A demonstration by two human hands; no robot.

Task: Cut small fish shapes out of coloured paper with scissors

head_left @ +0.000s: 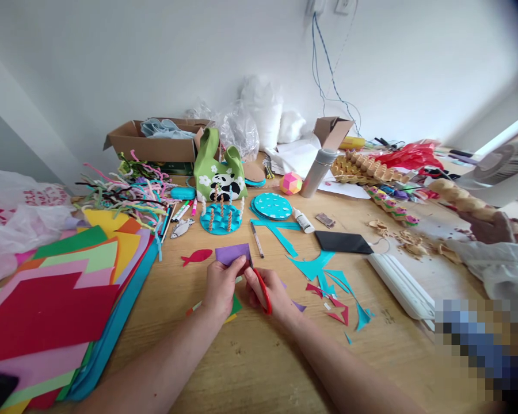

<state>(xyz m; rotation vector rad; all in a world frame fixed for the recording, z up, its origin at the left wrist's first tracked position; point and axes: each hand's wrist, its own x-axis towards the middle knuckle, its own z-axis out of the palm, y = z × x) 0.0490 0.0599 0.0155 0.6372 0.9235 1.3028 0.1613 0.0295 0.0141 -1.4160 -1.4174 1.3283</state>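
Note:
Pinched in my left hand is a piece of purple paper, held up over the table. My right hand grips red-handled scissors, whose blades meet the paper's right side and are mostly hidden by my fingers. Just beyond my left hand lies a red paper fish. Small green and yellow paper pieces rest on the table beneath my hands. To the right, turquoise offcuts and red offcuts are scattered.
Stacked coloured sheets cover the left side. Pipe cleaners, a green panda bag, a turquoise disc with twisted posts, and a grey bottle stand farther back. A black phone and a white long device lie right.

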